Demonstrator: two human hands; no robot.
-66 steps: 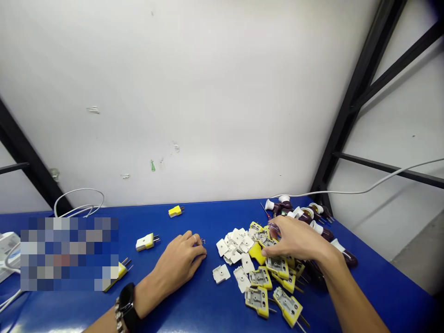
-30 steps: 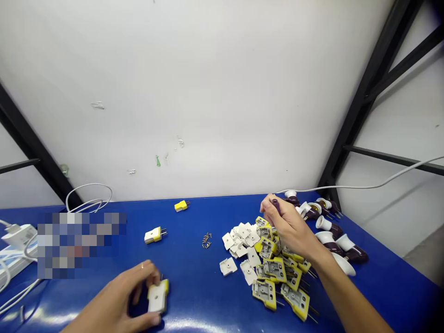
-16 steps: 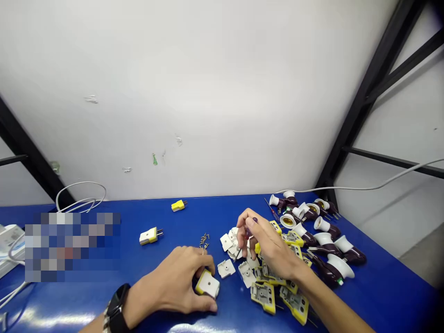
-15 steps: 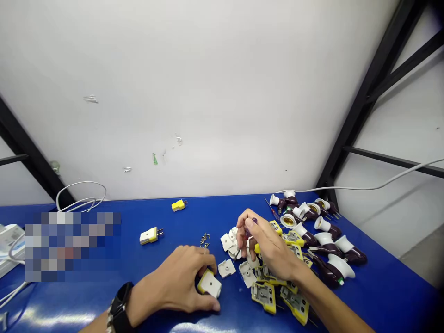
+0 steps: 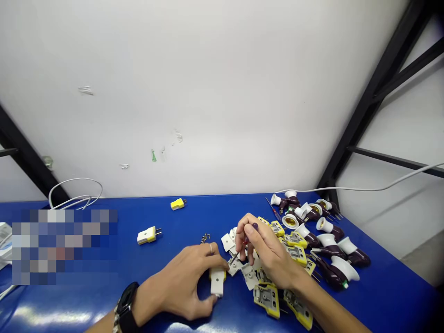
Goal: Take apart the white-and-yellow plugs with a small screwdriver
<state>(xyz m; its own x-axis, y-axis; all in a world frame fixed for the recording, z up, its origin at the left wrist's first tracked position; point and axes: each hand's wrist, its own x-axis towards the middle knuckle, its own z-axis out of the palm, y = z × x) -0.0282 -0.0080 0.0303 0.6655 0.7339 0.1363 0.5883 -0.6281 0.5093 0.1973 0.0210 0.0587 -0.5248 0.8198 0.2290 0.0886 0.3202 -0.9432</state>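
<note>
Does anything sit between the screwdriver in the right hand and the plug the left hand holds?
Yes: in this view, fingertips of the left hand come between the tip of the screwdriver and the plug, at its yellow end. Its white face lies uncovered.

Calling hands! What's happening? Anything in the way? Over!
Left hand: holding white-and-yellow plug. Right hand: gripping screwdriver. Left fingertip close to screwdriver tip. Loose screws beyond left hand.

The left hand (image 5: 185, 280), in the lower middle of the frame, wears a thin, shiny ring (image 5: 210, 248) on one finger. A black watch (image 5: 127, 299) with a dark, smooth face goes around the wrist, beside a bumpy, silvery bracelet (image 5: 116, 322). The right arm (image 5: 331, 300) is bare.
</note>
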